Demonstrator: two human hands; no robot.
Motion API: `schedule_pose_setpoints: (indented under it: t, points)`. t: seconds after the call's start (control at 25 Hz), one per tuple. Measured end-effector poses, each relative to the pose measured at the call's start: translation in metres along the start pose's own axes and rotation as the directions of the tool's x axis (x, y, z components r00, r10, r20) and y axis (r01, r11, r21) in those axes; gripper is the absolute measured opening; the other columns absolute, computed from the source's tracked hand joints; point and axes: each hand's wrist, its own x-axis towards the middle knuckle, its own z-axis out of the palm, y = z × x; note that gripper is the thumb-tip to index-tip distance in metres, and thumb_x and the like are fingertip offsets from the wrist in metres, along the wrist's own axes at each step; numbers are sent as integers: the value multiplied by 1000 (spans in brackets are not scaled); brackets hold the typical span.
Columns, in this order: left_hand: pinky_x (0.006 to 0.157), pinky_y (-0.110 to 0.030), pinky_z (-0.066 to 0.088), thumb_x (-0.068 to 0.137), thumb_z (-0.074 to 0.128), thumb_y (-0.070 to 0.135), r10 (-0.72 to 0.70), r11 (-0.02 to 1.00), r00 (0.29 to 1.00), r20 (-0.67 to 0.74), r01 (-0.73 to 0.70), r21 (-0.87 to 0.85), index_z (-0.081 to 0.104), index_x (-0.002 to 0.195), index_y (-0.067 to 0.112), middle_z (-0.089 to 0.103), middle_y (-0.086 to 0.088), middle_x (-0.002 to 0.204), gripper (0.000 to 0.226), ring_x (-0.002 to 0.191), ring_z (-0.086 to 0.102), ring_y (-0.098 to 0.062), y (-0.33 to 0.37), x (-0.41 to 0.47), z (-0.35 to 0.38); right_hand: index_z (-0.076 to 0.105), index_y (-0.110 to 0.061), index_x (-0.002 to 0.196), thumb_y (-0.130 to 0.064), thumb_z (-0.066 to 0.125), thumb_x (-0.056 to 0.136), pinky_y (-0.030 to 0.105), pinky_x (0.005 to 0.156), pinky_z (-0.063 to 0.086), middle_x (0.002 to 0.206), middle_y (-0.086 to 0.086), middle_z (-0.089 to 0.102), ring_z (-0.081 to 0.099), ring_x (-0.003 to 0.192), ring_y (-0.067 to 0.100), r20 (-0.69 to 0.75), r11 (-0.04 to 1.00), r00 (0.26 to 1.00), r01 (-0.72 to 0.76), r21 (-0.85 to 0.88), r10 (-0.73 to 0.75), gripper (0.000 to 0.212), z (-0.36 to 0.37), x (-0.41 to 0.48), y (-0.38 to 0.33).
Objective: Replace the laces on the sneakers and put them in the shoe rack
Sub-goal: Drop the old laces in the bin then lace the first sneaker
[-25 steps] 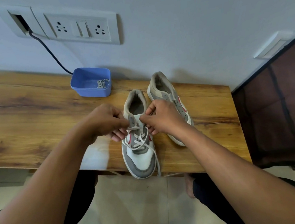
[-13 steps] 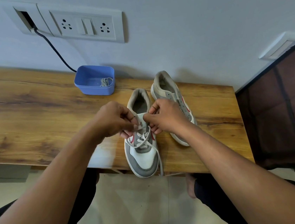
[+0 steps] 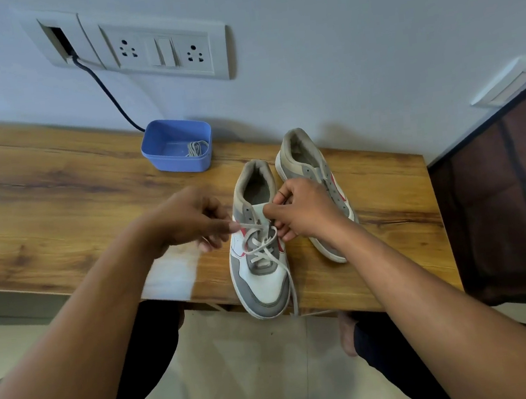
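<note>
left hand (image 3: pixel 192 220) pinches the lace (image 3: pixel 264 243) by its tip, stretched sideways from the near sneaker (image 3: pixel 263 284) at the table (image 3: pixel 59 206) front edge. lace looks flat, soft and floppy, so i'd grab right at the stiff tip. right hand (image 3: pixel 302 211) has its fingers curled, pinching that sneaker's eyelet flap. second sneaker (image 3: pixel 308 164) sits unlaced just beside.

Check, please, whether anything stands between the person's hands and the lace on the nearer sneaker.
Nothing visible does. The left hand pinches the lace end beside the nearer sneaker, and the right hand grips that sneaker's upper by the tongue. The far sneaker sits behind the right hand.
</note>
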Motion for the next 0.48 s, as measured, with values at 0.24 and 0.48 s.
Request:
schedule_pose_setpoints:
  t: [0.24,0.48]
  points:
    - [58,-24,55,91,75,11,-89,989,996,12,87,119,77,89,2,77,-11,75,10,64,70,-17,-8,2,-10,65,-8,96,-17,78,91,36,61,65,76,12,76,74,59,18,2,999,1000,-22,28,22,16,2,3,3]
    - [75,-35,61,91,75,18,11,968,993,120,-41,247,77,86,9,77,-5,73,11,72,76,-18,-4,1,-9,65,-8,97,-18,78,90,38,62,66,74,11,75,74,59,19,-1,999,1000,-21,30,21,18,4,5,4]
